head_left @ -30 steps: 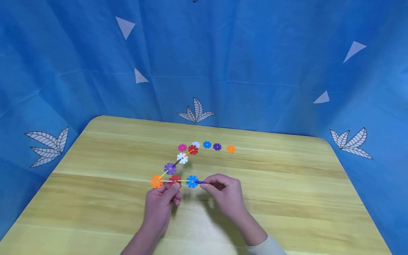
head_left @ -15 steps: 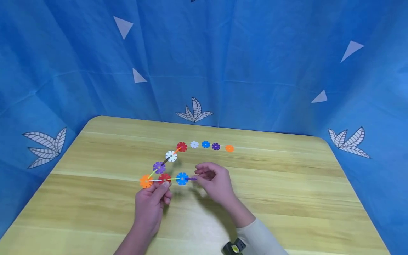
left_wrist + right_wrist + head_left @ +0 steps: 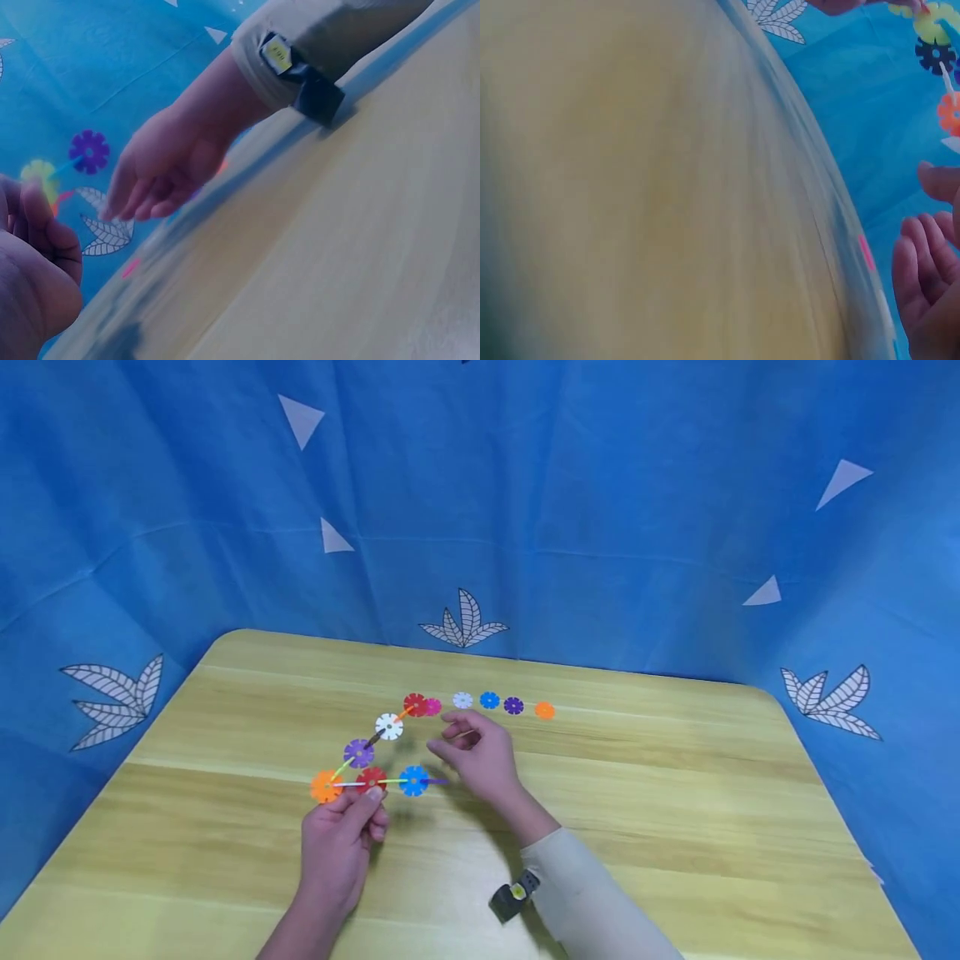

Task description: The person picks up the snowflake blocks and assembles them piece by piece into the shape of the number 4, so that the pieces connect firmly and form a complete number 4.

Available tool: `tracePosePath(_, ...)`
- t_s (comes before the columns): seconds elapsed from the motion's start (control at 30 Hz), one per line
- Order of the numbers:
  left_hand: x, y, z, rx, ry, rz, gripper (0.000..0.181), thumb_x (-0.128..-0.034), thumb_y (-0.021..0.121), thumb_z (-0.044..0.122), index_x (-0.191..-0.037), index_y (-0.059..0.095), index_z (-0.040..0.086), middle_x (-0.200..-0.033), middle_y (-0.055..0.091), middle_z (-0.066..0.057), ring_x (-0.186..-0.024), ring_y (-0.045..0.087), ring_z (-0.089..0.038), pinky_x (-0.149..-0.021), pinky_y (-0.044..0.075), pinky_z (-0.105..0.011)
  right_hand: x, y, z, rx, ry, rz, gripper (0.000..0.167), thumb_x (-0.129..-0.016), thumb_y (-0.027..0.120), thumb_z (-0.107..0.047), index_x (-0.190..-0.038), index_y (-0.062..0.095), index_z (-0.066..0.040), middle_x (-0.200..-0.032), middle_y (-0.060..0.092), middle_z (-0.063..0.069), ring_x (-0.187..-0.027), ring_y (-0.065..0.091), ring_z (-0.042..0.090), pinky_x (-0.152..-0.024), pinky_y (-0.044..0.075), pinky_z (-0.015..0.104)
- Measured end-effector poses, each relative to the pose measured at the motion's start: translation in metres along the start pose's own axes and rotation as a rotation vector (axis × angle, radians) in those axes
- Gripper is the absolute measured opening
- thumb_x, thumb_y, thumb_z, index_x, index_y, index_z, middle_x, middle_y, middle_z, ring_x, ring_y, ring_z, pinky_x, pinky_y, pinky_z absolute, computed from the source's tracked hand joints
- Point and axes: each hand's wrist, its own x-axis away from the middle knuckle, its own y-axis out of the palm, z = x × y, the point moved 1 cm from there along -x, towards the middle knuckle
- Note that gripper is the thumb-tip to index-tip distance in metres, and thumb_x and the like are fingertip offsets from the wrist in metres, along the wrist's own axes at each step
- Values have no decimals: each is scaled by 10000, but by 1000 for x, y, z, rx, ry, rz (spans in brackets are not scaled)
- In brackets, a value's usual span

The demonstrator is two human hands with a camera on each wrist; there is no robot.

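My left hand (image 3: 337,839) pinches a red notched snowflake disc (image 3: 371,779) between thumb and fingers. It belongs to a bent chain of interlocked discs held above the table: a blue disc (image 3: 414,781) and an edge-on purple disc (image 3: 438,782) to the right, an orange disc (image 3: 327,787) to the left. From the orange one the chain runs up through a purple disc (image 3: 358,753), a white disc (image 3: 389,727) and another red disc (image 3: 415,704). My right hand (image 3: 480,760), fingers loosely bent, holds nothing and hovers right of the chain, just below the loose discs.
Loose discs lie in a row at the back of the wooden table (image 3: 675,793): pink (image 3: 433,707), white (image 3: 462,700), blue (image 3: 490,700), purple (image 3: 513,706) and orange (image 3: 545,711). A patterned blue curtain (image 3: 600,527) hangs behind. A black device (image 3: 513,895) sits at the right cuff.
My right hand has let go of the chain's purple end disc and moved up and left toward the loose row. My left hand has carried the chain leftward.
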Motion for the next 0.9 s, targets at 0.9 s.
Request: tracePosePath(0.9, -3, -9, 2, 10, -29, 5, 212, -941, 652, -21, -744, 582, 10, -659, 600, -84, -563, 544, -132, -513, 481, -193, -58, 31, 14, 312, 168, 6, 438, -825, 845, -267, -1208, 692, -120, -832, 630, -42, -782, 588, 145, -687, 523, 276)
